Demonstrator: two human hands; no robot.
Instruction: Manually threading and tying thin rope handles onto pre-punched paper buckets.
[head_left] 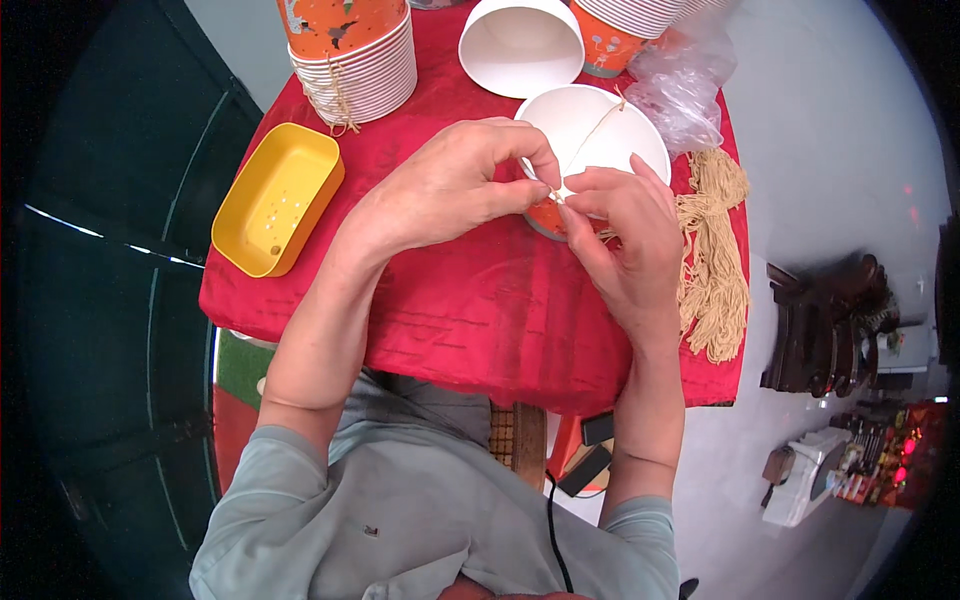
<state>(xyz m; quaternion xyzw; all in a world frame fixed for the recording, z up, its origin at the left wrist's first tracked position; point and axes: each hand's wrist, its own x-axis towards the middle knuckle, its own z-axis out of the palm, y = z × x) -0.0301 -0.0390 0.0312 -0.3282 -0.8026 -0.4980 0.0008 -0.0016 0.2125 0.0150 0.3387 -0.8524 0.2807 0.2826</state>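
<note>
Over the near rim of a white-lined orange paper bowl (600,125), my two hands meet with their fingertips almost touching. A thin tan cord (597,128) runs from the bowl's far rim across its inside to my fingers. My left hand (450,185) pinches the cord between thumb and forefinger. With thumb and fingertips, my right hand (630,230) also pinches it from the other side. A tiny whitish bit shows between the fingertips, too small to name for sure. To the right of my right hand lies a bundle of tan cord (715,270).
A yellow plastic tray (325,165) with a few tiny pieces sits at the left on the red tablecloth (450,340). Stacked paper bowls (365,80) with cord hanging down stand far left. Another white bowl (520,50), more stacked bowls (610,45) and a clear plastic bag (685,90) are behind.
</note>
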